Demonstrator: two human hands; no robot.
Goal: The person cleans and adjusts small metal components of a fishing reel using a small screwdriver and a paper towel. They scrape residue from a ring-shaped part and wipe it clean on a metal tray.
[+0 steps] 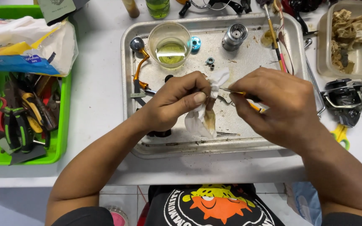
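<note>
Over the metal tray (133,138), the left hand (174,102) pinches a stained white tissue (202,119); the right hand (273,104) grips a thin tool (231,91), perhaps tweezers, touching the tissue.

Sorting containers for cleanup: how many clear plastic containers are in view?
2: a round cup of yellowish liquid on the metal tray, and a rectangular tub of brown scraps at right. Others may be out of frame.
</note>
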